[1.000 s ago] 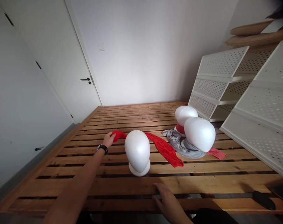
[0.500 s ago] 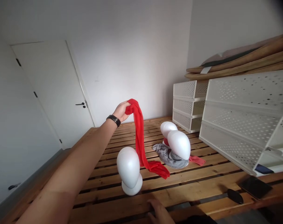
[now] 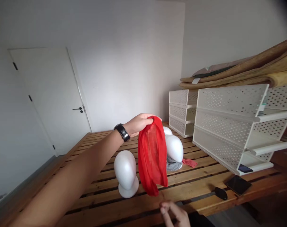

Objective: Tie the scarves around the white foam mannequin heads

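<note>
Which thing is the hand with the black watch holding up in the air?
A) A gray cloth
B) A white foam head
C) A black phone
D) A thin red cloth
D. The left hand grips the top of the thin red cloth, which hangs down below it.

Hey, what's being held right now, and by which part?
The left hand holds a sheer red fabric scarf by its top fold, the rest hanging down; the right hand holds nothing visible.
</note>
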